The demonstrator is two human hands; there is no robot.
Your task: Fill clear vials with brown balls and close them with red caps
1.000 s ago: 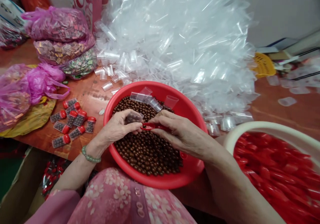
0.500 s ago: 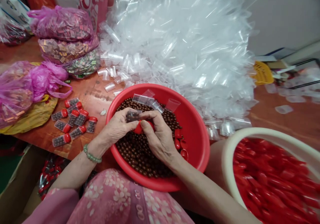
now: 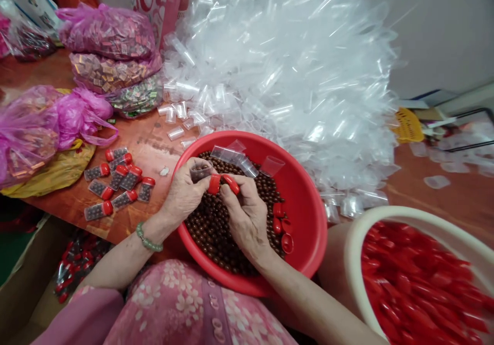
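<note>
Over a red basin [image 3: 309,216] full of small brown balls [image 3: 216,237], my left hand [image 3: 185,193] is closed round a clear tube filled with brown balls [image 3: 201,170], which carries a red cap [image 3: 214,184] at its end. My right hand [image 3: 245,214] pinches another red cap [image 3: 231,183] right beside it. Three loose red caps [image 3: 281,227] lie on the balls to the right of my right hand. A few empty clear tubes [image 3: 231,155] rest at the far side of the basin.
Several filled red-capped tubes [image 3: 118,183] lie on the wooden table left of the basin. A large heap of clear empty tubes [image 3: 281,67] rises behind it. A white basin [image 3: 349,242] of red caps stands at the right. Pink bags [image 3: 50,124] sit at the left.
My right hand has turned and drawn in over the balls. A red cap now sits on the tube in my left hand, and my right fingers hold a second cap.
</note>
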